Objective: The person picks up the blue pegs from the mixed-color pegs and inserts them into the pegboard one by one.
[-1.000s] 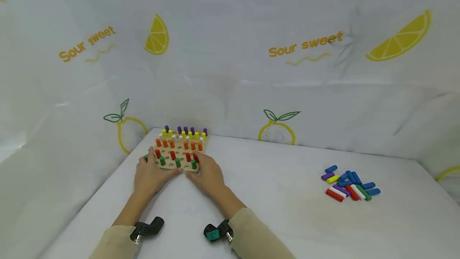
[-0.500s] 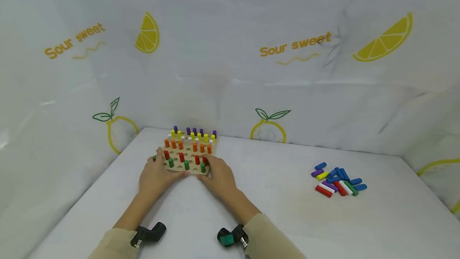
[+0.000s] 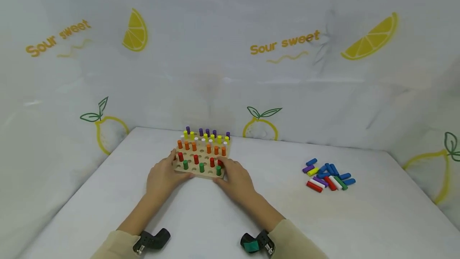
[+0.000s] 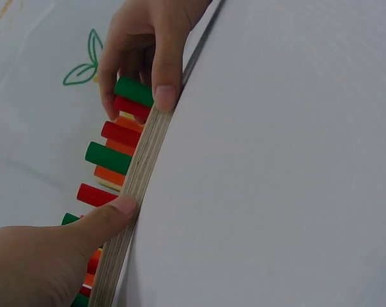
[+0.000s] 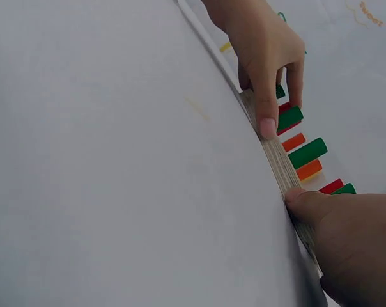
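Observation:
Both hands hold a light wooden pegboard (image 3: 206, 175) by its near corners, left of the middle of the table. My left hand (image 3: 161, 177) has its thumb along the front edge and fingers at the left side. The right hand (image 3: 238, 181) mirrors it, fingertips beside a red peg at the near right corner. Upright pegs stand in coloured rows: purple (image 3: 207, 132) farthest, then yellow, white, orange (image 3: 209, 149), red (image 3: 195, 159) and green (image 3: 201, 167) nearest, with bare holes between. In the left wrist view, the thumb presses the board's layered edge (image 4: 148, 147).
To the right lies a loose pile of pegs: several blue ones (image 3: 334, 169), with red (image 3: 314, 186), white, purple, yellow and green ones. A white sheet printed with lemons (image 3: 260, 129) hangs behind the white table (image 3: 273, 219).
Both hands have moved the pegboard rightward over the table, closer to the loose pegs. The head view has turned a little to the right.

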Available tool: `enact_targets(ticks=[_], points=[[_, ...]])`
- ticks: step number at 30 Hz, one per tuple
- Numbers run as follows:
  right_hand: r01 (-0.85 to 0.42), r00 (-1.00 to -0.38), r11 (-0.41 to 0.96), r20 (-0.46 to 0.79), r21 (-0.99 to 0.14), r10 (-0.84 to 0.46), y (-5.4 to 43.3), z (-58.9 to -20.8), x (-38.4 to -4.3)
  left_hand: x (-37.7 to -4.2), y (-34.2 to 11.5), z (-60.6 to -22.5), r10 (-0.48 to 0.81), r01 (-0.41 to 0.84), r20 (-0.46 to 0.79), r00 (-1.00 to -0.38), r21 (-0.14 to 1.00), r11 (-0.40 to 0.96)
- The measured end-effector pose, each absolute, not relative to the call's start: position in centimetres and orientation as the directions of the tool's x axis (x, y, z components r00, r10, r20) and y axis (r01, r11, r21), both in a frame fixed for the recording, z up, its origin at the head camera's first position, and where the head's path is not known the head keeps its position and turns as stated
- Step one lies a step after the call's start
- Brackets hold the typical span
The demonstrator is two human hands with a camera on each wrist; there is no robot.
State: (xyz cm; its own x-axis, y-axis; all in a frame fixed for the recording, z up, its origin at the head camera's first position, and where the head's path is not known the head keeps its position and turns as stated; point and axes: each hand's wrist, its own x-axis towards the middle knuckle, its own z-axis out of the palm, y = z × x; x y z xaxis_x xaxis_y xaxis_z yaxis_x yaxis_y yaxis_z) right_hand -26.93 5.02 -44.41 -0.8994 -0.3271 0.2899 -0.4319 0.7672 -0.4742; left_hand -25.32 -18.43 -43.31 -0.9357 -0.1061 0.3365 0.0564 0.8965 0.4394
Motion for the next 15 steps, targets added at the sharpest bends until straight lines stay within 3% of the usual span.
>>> enact_targets(ticks=[15], points=[[-0.392, -0.919, 0.771, 0.260, -0.503, -0.297, 13.1, -43.9, -26.2, -25.6, -11.8, -43.2, -0.020, 0.146, 0.366, -0.930, 0.420, 0.896]])
